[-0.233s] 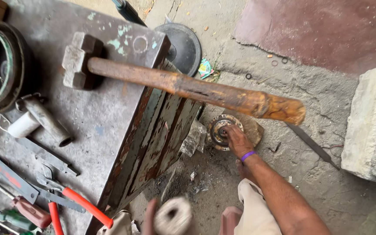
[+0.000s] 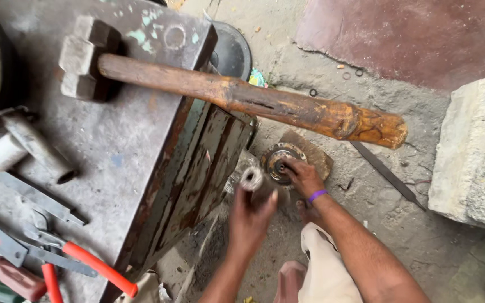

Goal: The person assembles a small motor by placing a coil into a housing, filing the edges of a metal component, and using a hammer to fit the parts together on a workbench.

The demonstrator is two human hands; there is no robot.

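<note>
Soft daylight fills the picture, bright but not harsh. The ground looks pale and the table (image 2: 113, 146) top is darker and dull, with no strong glare. Shadows are faint and soft, darkest under the table's side. The left hand (image 2: 249, 216) is smeared with blur, and so is the small ring (image 2: 251, 178) at its fingertips. The right hand (image 2: 305, 178) and the hammer (image 2: 225, 92) look sharp. Things bend a little near the edges

A small pale metal ring (image 2: 251, 178), blurred, is raised at fingertip height just left of a round rusty metal hub (image 2: 279, 163) lying flat on the dirt floor.
</note>
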